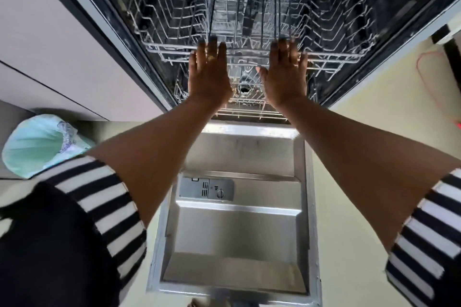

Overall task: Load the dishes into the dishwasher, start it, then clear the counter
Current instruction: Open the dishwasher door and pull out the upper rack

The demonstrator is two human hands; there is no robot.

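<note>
The dishwasher stands open, its steel door (237,227) folded down flat below me with the detergent compartment (207,188) facing up. Inside, the upper wire rack (331,40) holds no dishes that I can see, and the lower wire rack (249,112) shows beneath it. My left hand (208,72) reaches to the front rail of the upper rack with straight fingers laid on it. My right hand (284,72) does the same a little to the right, fingers extended over the rail. Neither hand holds a dish.
A bin lined with a pale green bag (37,143) stands on the floor at the left. Light cabinet fronts (55,57) flank the dishwasher on the left. A red cord (424,67) lies on the cream floor at the right.
</note>
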